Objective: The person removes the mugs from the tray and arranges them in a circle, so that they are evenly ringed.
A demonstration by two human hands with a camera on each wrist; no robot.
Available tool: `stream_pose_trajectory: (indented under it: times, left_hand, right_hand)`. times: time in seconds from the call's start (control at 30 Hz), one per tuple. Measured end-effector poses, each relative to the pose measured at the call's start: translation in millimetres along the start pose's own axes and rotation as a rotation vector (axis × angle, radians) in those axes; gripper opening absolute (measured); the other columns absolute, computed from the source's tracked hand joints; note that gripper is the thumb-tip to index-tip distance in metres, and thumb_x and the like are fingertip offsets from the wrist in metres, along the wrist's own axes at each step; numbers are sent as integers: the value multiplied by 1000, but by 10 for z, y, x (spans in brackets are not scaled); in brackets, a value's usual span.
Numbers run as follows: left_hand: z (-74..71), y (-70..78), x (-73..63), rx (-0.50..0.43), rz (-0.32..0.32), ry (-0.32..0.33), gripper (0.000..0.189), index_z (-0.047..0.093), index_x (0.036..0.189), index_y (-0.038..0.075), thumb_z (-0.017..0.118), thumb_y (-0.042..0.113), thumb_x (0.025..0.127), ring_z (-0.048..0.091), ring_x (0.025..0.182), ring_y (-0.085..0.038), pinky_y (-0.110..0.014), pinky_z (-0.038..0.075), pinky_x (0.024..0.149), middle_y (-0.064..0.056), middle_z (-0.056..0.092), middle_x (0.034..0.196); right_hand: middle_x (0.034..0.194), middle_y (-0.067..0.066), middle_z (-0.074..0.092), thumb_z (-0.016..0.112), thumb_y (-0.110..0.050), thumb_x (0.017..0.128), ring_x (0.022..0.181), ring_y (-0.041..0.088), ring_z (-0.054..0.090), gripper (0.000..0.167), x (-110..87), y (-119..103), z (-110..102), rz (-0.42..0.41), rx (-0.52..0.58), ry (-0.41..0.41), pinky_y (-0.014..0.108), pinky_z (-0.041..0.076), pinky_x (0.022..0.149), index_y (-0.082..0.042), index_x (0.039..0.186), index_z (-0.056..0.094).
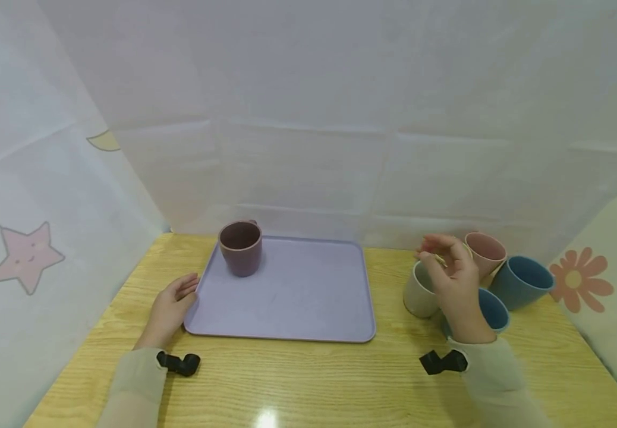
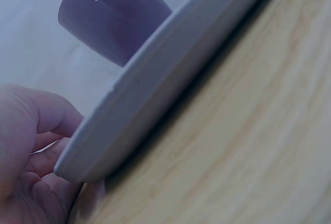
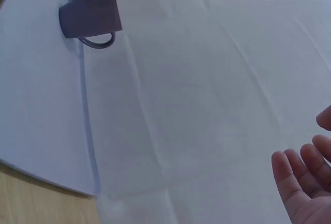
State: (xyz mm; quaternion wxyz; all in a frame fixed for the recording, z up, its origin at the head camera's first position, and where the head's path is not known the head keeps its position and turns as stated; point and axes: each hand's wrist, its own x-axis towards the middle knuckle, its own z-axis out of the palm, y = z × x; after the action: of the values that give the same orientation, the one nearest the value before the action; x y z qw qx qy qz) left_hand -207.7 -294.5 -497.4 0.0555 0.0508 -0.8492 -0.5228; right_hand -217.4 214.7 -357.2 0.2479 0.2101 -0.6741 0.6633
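A lilac tray point(image 1: 308, 297) lies on the table, with a dark mauve mug point(image 1: 242, 255) upright at its back left. My left hand point(image 1: 172, 306) rests against the tray's left edge, fingers loosely bent. In the left wrist view the fingers point(image 2: 51, 113) partly pass behind the tray's rim point(image 2: 129, 100). Above a cream cup point(image 1: 419, 297) hovers my right hand point(image 1: 454, 285), its fingers bent and holding nothing visible. The right wrist view has the thumb apart from the fingertips point(image 3: 284, 164). My right hand partly hides the cream cup and a pale yellowish rim behind it.
Right of the tray, several cups crowd together: a pink cup point(image 1: 485, 252), a blue cup point(image 1: 525, 282) and another blue cup point(image 1: 494, 312) partly behind my right wrist. A white sheet point(image 1: 308, 178) hangs along the table's back edge.
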Motion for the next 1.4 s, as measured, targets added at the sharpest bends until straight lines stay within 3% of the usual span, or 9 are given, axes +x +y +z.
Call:
stream_pose_trajectory:
  times: [0.1, 0.27, 0.43, 0.6, 0.77, 0.97, 1.1, 1.4]
  left_hand:
    - [-4, -9, 8, 5, 11, 4, 49, 40, 151, -6, 50, 6, 104, 51, 134, -36, 0, 38, 88, -26, 52, 146]
    - [-10, -14, 9, 11, 13, 3, 49, 39, 151, -7, 50, 4, 104, 50, 134, -37, 0, 38, 88, -27, 51, 146]
    - [4, -8, 10, 12, 23, 6, 49, 40, 150, -8, 50, 3, 103, 51, 133, -37, 1, 38, 88, -27, 52, 145]
    - [12, 4, 6, 7, 16, 4, 49, 40, 151, -7, 50, 4, 104, 51, 134, -37, 0, 38, 88, -27, 51, 146]
    - [10, 2, 8, 3, 8, 2, 49, 40, 151, -7, 50, 6, 104, 50, 134, -36, 0, 38, 88, -26, 51, 146]
    - [4, -7, 12, 2, 22, 8, 49, 40, 150, -8, 50, 3, 104, 51, 133, -37, 0, 38, 87, -27, 52, 145]
    - [6, 4, 15, 0, 22, 7, 49, 40, 150, -8, 50, 4, 103, 51, 133, -37, 0, 38, 87, -27, 52, 145]
    - [1, 18, -1, 8, 4, -3, 49, 40, 151, -6, 50, 7, 105, 50, 134, -36, 0, 38, 87, -26, 51, 147]
  right_hand:
    - [105, 11, 62, 58, 15, 94, 100, 18, 63, 27, -40, 104, 161, -12, 18, -87, 22, 57, 87, 19, 121, 55]
    - [108, 4, 63, 61, 15, 92, 103, 18, 62, 32, -80, 233, 446, 41, 16, -143, 21, 56, 88, 18, 123, 54]
    - [114, 13, 61, 62, 13, 92, 107, 19, 61, 35, -111, 301, 718, 78, 73, -197, 23, 55, 91, 15, 126, 53]
    - [125, 26, 56, 66, 13, 89, 116, 34, 58, 43, -131, 454, 984, 53, 30, -273, 42, 54, 99, 12, 130, 53]
    - [133, 22, 54, 70, 9, 89, 123, 45, 52, 50, -133, 651, 1219, 85, 36, -341, 54, 48, 105, 5, 136, 52]
    - [142, 21, 50, 75, 2, 89, 130, 44, 48, 61, -136, 782, 1521, 162, 41, -391, 51, 44, 110, 1, 144, 47]
    - [144, 16, 50, 78, -2, 88, 133, 37, 48, 66, -127, 847, 1729, 183, 43, -402, 46, 43, 112, -1, 146, 47]
    - [144, 11, 51, 80, -9, 88, 136, 33, 47, 67, -139, 1033, 2139, 295, 85, -356, 41, 42, 113, -3, 145, 47]
